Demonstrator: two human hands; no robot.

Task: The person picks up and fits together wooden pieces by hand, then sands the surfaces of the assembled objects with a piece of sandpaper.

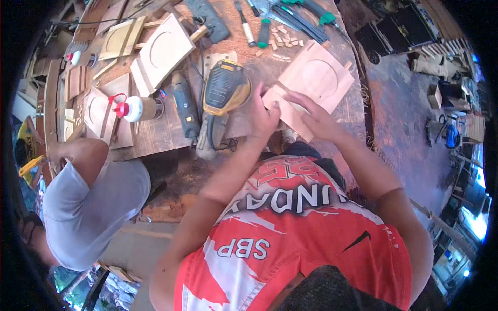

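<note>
Close by me, the left hand (265,118) and right hand (319,123) grip the near end of a pale, flat wooden piece (317,78) at the edge of the worn brown wooden workbench (340,32), its round recess already formed. Beyond lie small loose wooden blocks (280,37); what work remains, I can't tell.

We see a fairly bright head view with a purplish, hazy cast, curved by a wide lens into a round field with black corners. Cool daylight glares white at the far right edge. Beneath the workbench (155,129) we find darker shade. The hands' edges look slightly soft to us, and the background blurs toward the rim.
</note>
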